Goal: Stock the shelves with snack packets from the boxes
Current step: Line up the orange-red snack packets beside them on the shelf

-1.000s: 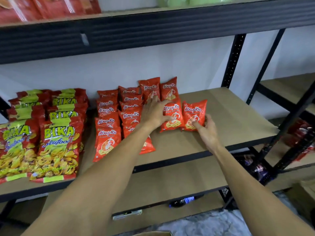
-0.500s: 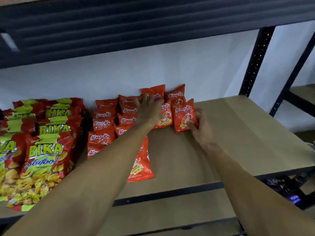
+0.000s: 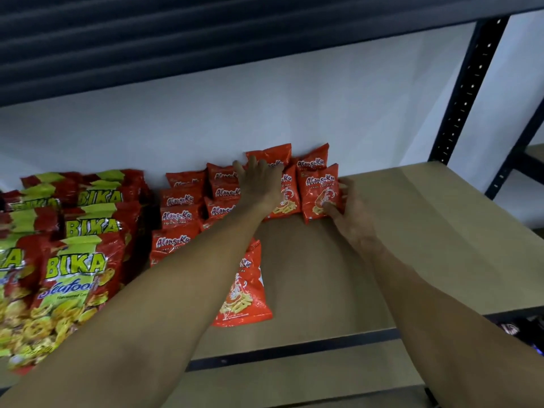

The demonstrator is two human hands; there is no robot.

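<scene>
Several small orange-red snack packets [image 3: 182,214] stand in rows at the back of the brown shelf board [image 3: 426,231], against the white wall. My left hand [image 3: 259,184] lies flat with straight fingers on the packets in the middle of the group. My right hand [image 3: 346,206] pinches the lower right corner of the rightmost packet [image 3: 319,189], thumb on its front. One more orange packet [image 3: 244,293] lies flat alone nearer the front edge, partly under my left forearm.
Large red and yellow Bika seafood bags [image 3: 73,260] fill the shelf's left side. A dark shelf beam [image 3: 235,30] hangs overhead. A black perforated upright [image 3: 468,89] stands at the right. The shelf's dark front rail [image 3: 294,351] runs below.
Both hands have pushed the two rightmost packets back toward the wall, into line with the others. The view has moved closer and lower under the upper shelf.
</scene>
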